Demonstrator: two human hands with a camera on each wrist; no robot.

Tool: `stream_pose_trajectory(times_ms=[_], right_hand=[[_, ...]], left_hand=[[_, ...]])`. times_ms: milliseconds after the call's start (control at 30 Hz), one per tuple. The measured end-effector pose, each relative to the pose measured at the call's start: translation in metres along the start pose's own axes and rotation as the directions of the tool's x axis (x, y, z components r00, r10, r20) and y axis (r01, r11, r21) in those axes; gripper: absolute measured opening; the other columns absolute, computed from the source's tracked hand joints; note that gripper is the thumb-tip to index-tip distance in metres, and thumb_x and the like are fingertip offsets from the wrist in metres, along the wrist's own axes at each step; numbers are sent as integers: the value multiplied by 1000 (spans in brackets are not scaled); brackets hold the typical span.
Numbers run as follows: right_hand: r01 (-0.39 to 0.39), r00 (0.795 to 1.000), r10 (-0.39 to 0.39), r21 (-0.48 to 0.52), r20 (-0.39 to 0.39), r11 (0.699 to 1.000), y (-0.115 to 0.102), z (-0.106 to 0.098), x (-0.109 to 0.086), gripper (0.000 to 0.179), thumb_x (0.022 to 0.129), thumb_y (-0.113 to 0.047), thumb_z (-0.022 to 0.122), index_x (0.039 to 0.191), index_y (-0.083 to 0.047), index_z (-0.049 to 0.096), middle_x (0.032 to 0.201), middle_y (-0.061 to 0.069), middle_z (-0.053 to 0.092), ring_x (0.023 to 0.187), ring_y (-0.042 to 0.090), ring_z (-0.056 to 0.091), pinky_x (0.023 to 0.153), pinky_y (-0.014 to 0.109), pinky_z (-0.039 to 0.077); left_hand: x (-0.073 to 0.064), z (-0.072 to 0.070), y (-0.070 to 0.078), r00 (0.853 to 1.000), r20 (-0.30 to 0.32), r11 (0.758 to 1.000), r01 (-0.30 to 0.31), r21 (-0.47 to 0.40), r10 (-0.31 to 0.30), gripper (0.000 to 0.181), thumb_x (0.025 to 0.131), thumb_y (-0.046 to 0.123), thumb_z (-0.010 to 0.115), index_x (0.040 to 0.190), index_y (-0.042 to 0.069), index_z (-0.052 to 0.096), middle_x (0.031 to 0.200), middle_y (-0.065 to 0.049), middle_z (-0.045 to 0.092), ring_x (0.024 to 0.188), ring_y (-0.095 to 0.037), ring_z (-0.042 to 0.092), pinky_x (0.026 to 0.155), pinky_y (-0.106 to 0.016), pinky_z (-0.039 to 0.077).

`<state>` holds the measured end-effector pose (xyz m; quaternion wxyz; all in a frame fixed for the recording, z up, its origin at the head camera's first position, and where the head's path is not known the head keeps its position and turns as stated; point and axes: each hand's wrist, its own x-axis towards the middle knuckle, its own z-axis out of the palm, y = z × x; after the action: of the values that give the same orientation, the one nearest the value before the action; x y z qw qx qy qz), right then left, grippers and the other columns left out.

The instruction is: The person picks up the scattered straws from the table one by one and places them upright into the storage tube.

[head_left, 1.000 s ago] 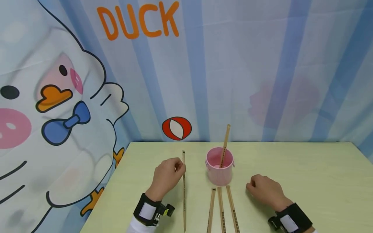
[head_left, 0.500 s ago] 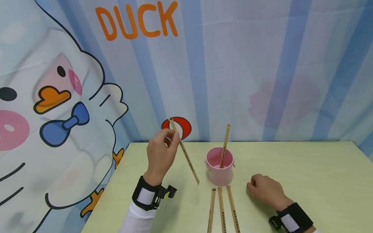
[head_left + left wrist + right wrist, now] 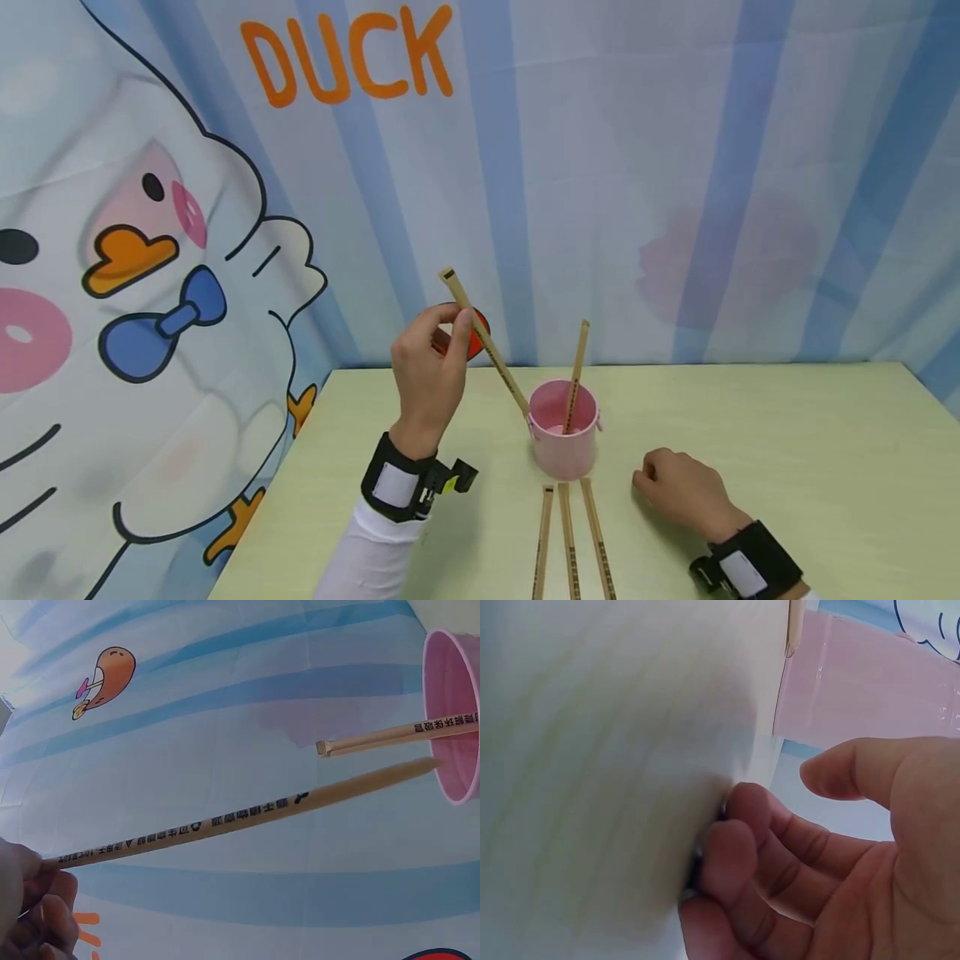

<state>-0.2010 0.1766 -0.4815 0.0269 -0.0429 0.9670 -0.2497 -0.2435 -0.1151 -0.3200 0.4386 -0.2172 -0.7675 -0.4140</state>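
Note:
My left hand (image 3: pixel 429 375) pinches a paper-wrapped drinking straw (image 3: pixel 492 352) near its upper end. The straw slants down to the right, its lower tip at the left rim of a small pink bucket (image 3: pixel 564 457). From the left wrist, that held straw (image 3: pixel 225 825) points at the bucket's mouth; whether its tip touches the rim I cannot tell. Another wrapped straw (image 3: pixel 577 367) leans inside the bucket. On the table right of the bucket rests my right hand (image 3: pixel 684 493), holding nothing, its fingers (image 3: pixel 731 859) loosely curled.
Three more wrapped straws lie on the table in front of the bucket: a left one (image 3: pixel 543 537), a middle one (image 3: pixel 568 537) and a right one (image 3: pixel 597 537). Behind the pale yellow table (image 3: pixel 787 425) hangs a blue duck-print curtain (image 3: pixel 600 167).
My left hand has lifted the straw from the table, tilted it and carried it up and right to the bucket's rim. My right hand stays in place.

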Motion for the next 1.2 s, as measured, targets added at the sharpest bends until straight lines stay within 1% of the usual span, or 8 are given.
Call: stream_pose_trajectory(times_ms=[167,300,467,600,700,900,1067,1200], right_hand=[[5,1000,-5,2,-3,1000,0,-2,1,30,92,-21,58,63,-15,49,57,-4,42,53,14,42,51,30,28],[-8,1000,7,16,9,1000,2,-3,2,31,92,-21,58,63,-14,49,56,-3,41,52,14,41,51,30,28],[-10,1000,10,20,15,1000,3,-3,2,31,92,-22,58,63,-14,49,56,-3,42,52,14,42,51,30,29],[-19,1000,18,22,24,1000,3,-2,1,31,92,-22,59,64,-14,49,57,-3,42,53,14,42,51,30,29],[-21,999,20,27,29,999,3,-1,1,31,92,-23,59,64,-14,50,57,-3,42,53,14,42,51,30,30],[-23,999,22,27,27,999,3,0,1,31,93,-23,59,65,-14,51,57,-2,43,53,14,43,52,30,30],[-18,1000,17,21,21,1000,2,0,2,30,94,-24,60,66,-14,52,58,-2,44,53,14,43,52,30,30],[-22,1000,21,16,20,1000,2,0,2,29,94,-24,60,67,-14,53,58,-2,45,54,14,44,52,30,31]], left_hand=[[-2,10,-5,999,-39,1000,6,-27,-7,15,97,14,66,99,0,73,90,-15,75,52,-19,56,53,-29,47],[-5,18,-10,999,-35,999,24,-26,-25,17,97,15,68,99,0,74,87,-14,76,52,-20,57,52,-29,48],[-16,28,-19,999,9,999,49,6,-49,19,97,18,67,99,0,74,88,-13,76,54,-20,58,53,-27,47],[-31,37,-29,997,41,997,62,44,-63,19,97,18,67,99,0,74,88,-12,76,56,-19,58,54,-25,45],[-41,43,-35,993,71,994,91,62,-95,18,96,18,68,97,1,74,88,-11,76,57,-18,59,55,-24,45],[-54,53,-41,977,151,985,138,101,-152,16,96,19,68,98,4,74,89,-8,76,57,-16,57,55,-21,43],[-60,60,-45,962,204,978,151,147,-179,16,96,23,68,95,8,74,83,-5,75,57,-13,54,52,-19,40],[-65,65,-47,951,245,974,153,164,-191,17,97,24,66,94,9,74,82,-4,74,59,-13,55,54,-19,41]])
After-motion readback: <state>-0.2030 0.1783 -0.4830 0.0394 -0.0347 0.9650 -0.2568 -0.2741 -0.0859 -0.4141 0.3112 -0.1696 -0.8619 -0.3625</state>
